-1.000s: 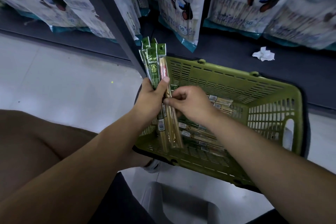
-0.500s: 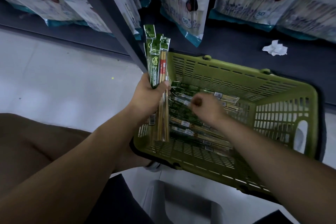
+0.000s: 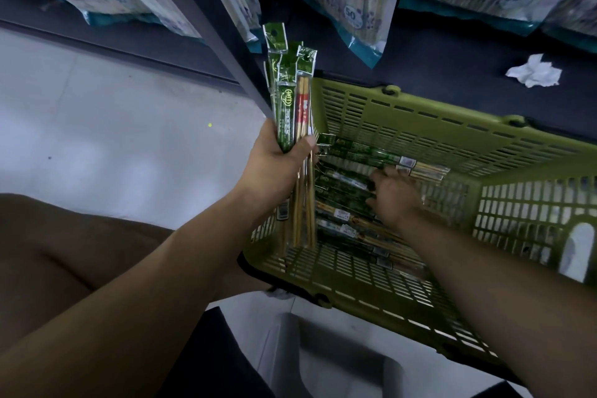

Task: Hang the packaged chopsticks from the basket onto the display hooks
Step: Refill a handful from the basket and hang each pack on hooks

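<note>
Pale floor point(image 3: 129, 155), green basket point(image 3: 420, 113); left fingers point(image 3: 305, 144) around chopstick bundle point(image 3: 286, 113), right fingers point(image 3: 384, 174) loose inside.

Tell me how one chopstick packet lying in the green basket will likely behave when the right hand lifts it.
Probably stiff: the packets in the basket lie straight, and the bundle in the left hand stands upright without drooping. Likely light, since one hand holds several. The glossy wrap may be slippery, so packets could slide over each other.
</note>
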`<state>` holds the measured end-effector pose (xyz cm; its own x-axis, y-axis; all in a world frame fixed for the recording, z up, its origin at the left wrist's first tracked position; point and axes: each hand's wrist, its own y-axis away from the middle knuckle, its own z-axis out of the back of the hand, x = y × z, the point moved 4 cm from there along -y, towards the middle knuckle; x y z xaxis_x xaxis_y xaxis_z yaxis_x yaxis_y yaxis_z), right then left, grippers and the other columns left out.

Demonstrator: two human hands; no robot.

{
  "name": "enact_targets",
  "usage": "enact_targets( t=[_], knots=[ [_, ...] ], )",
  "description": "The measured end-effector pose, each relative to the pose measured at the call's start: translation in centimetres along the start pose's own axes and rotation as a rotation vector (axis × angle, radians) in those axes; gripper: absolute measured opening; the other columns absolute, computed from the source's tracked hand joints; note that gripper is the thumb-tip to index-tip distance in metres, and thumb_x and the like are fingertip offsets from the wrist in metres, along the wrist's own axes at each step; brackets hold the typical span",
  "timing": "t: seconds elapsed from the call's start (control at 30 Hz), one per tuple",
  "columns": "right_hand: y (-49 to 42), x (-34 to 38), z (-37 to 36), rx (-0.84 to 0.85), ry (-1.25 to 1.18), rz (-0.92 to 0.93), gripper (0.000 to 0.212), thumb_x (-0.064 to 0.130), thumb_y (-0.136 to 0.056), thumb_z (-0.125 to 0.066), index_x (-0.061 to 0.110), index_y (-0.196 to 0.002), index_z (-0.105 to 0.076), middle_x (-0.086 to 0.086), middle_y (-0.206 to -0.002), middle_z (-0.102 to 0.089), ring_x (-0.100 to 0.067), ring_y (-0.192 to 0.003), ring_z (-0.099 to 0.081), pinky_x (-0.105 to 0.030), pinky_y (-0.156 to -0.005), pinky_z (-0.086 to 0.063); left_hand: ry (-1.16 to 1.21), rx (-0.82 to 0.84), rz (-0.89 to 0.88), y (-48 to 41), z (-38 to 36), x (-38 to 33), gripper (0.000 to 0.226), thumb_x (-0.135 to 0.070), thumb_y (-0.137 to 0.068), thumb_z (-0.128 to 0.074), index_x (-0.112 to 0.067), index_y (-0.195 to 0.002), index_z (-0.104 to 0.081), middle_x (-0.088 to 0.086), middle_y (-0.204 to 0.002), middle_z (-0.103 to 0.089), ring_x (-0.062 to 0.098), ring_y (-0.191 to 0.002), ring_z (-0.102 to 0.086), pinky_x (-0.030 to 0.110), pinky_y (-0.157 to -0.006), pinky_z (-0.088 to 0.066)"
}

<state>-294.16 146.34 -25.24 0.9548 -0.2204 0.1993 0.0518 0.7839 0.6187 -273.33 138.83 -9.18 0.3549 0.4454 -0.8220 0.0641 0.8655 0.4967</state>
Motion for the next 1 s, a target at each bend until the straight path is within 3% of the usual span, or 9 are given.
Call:
enact_targets(
  t=[0.13, 0.23, 0.4, 0.5, 0.57, 0.67, 0.77, 0.9, 1.0],
  knots=[
    [0.6, 0.0, -0.3, 0.02, 0.092, 0.057, 0.07, 0.052, -0.089, -0.07, 0.018, -0.145, -0.047, -0.007, -0.144, -0.046, -0.031, -0.135, -0.036, -0.043, -0.111, -0.038, 0.018, 0.009, 0.017, 0.0, -0.1, 0.0, 0.026, -0.023, -0.101, -0.065, -0.018, -0.123, -0.054, -0.001, -0.1, -0.074, 0.01, -0.09, -0.072, 0.033, -0.075, -0.058],
    [0.6, 0.4, -0.6, 0.027, 0.066, 0.03, 0.059, 0.044, -0.091, -0.071, 0.018, -0.141, -0.053, -0.008, -0.15, -0.047, -0.031, -0.138, -0.038, -0.042, -0.111, -0.038, 0.011, 0.008, 0.011, 0.0, 0.0, 0.1, 0.026, -0.023, -0.1, -0.065, -0.018, -0.123, -0.054, -0.003, -0.097, -0.074, 0.008, -0.088, -0.072, 0.028, -0.073, -0.055],
    [0.2, 0.2, 0.4, 0.007, -0.035, 0.014, 0.043, 0.037, -0.095, -0.068, 0.021, -0.135, -0.062, -0.007, -0.136, -0.061, -0.029, -0.123, -0.057, -0.034, -0.094, -0.049, 0.023, 0.023, 0.007, -0.1, 0.2, 0.6, 0.031, -0.025, -0.1, -0.066, -0.018, -0.127, -0.054, 0.001, -0.102, -0.073, 0.02, -0.098, -0.072, 0.04, -0.081, -0.059],
    [0.3, -0.7, 1.0, 0.008, -0.053, 0.001, 0.038, 0.035, -0.096, -0.065, 0.02, -0.131, -0.064, -0.008, -0.129, -0.066, -0.03, -0.113, -0.064, -0.033, -0.084, -0.052, 0.03, 0.033, 0.004, -0.3, 0.2, 0.9, 0.029, -0.026, -0.1, -0.066, -0.02, -0.125, -0.055, -0.002, -0.099, -0.074, 0.011, -0.091, -0.072, 0.027, -0.07, -0.057],
    [0.6, -0.9, 1.5, 0.027, -0.106, 0.014, 0.031, 0.034, -0.097, -0.064, 0.017, -0.123, -0.067, -0.01, -0.116, -0.07, -0.029, -0.101, -0.066, -0.03, -0.072, -0.051, 0.032, 0.03, 0.002, -0.4, 0.2, 0.9, 0.026, -0.026, -0.1, -0.066, -0.02, -0.123, -0.056, -0.007, -0.095, -0.075, 0.004, -0.085, -0.072, 0.016, -0.062, -0.054],
    [1.6, -0.8, 3.2, 0.054, -0.319, 0.024, 0.015, 0.035, -0.096, -0.067, 0.023, -0.087, -0.064, 0.002, -0.078, -0.062, -0.018, -0.07, -0.058, -0.025, -0.051, -0.034, 0.047, 0.031, 0.016, -0.3, 0.2, 0.8, 0.025, -0.027, -0.099, -0.067, -0.017, -0.12, -0.059, -0.008, -0.09, -0.076, 0.006, -0.083, -0.074, 0.019, -0.063, -0.055],
    [3.3, 0.1, 6.0, 0.049, -0.519, 0.055, 0.013, 0.027, -0.094, -0.071, 0.023, -0.083, -0.067, 0.001, -0.076, -0.065, -0.019, -0.072, -0.06, -0.024, -0.053, -0.036, 0.109, 0.042, 0.049, 0.0, 0.2, 0.8, 0.021, -0.025, -0.098, -0.068, -0.012, -0.114, -0.064, -0.006, -0.086, -0.078, 0.011, -0.08, -0.075, 0.026, -0.063, -0.057],
    [6.7, 2.1, 10.5, 0.019, -0.665, 0.127, 0.011, 0.028, -0.095, -0.07, 0.021, -0.087, -0.068, 0.0, -0.078, -0.067, -0.004, -0.06, -0.055, -0.026, -0.057, -0.04, 0.213, 0.089, 0.124, 1.0, -0.2, 0.3, 0.021, -0.019, -0.095, -0.072, -0.012, -0.114, -0.065, -0.007, -0.08, -0.077, 0.008, -0.071, -0.074, 0.026, -0.058, -0.056],
    [9.5, 3.8, 13.7, 0.017, -0.723, 0.168, 0.02, 0.03, -0.095, -0.07, 0.009, -0.093, -0.07, -0.016, -0.084, -0.071, -0.021, -0.065, -0.06, -0.035, -0.065, -0.047, 0.276, 0.184, 0.163, 2.2, -1.0, -0.7, 0.026, -0.016, -0.095, -0.072, -0.014, -0.118, -0.062, -0.008, -0.085, -0.079, 0.008, -0.075, -0.076, 0.023, -0.055, -0.057]
  ],
)
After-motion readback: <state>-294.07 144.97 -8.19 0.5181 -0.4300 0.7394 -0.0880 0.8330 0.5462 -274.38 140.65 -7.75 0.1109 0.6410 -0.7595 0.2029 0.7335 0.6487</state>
